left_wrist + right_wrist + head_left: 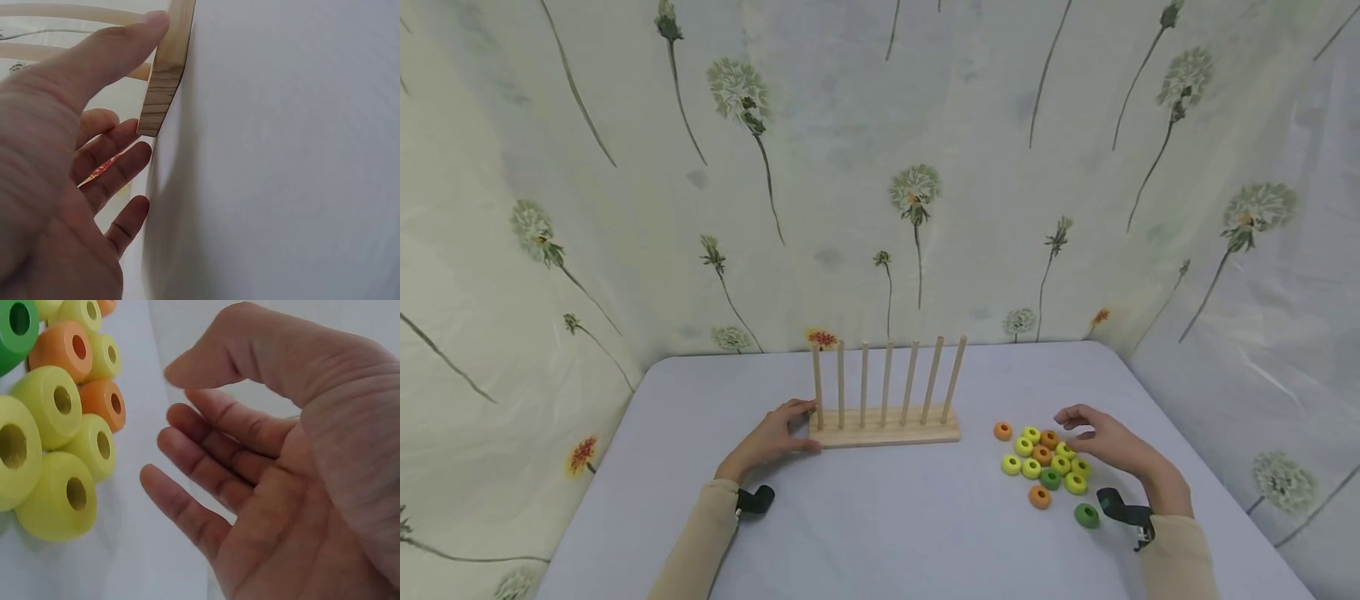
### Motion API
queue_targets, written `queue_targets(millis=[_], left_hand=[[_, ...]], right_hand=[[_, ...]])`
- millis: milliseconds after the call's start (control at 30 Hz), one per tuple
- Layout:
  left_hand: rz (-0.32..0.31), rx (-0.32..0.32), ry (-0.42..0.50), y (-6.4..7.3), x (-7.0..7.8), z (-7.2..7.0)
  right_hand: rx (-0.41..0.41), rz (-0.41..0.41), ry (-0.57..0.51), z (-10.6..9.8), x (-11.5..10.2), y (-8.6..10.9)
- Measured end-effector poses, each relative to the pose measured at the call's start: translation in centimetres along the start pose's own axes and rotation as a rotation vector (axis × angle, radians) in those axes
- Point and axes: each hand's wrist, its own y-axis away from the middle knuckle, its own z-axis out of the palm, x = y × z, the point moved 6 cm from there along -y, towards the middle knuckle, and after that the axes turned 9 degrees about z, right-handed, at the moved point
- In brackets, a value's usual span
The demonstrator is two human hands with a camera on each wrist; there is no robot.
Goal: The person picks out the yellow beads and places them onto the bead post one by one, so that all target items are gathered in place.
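Note:
A wooden peg rack (887,434) with a row of several upright pegs stands at mid-table. My left hand (771,437) holds its left end, the thumb at the front corner and the fingers toward the back. In the left wrist view the thumb lies against the base (164,81), with the other fingers spread beyond its end. Over the right edge of a bead cluster hovers my right hand (1112,442), fingers loosely bent and nothing between them. Yellow beads (56,494), orange beads (103,403) and green beads (1050,479) lie there, each with a hole.
One orange bead (1002,431) lies at the cluster's left, nearest the rack. A green bead (1086,515) sits apart at the near side, by the right wrist. A white cloth covers the table (895,533); a flower-printed curtain (850,208) hangs behind it.

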Motion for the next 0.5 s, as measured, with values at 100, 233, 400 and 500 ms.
queue_targets(millis=[100,233,400,500], left_hand=[[-0.003,0.002,-0.01,0.1,0.0,-0.1],[-0.017,-0.002,-0.017,0.1,-0.1,-0.1],[-0.02,-0.009,-0.001,0.0,0.0,0.0],[-0.016,-0.012,0.005,0.0,0.1,0.0]], right_hand=[[-0.042,0.007,0.014,0.2,0.5,0.0],[-0.089,0.067,0.006,0.7,1.1,0.0],[-0.113,0.108,0.004,1.0,1.6,0.0],[-0.109,0.125,0.018,1.2,1.9,-0.1]])
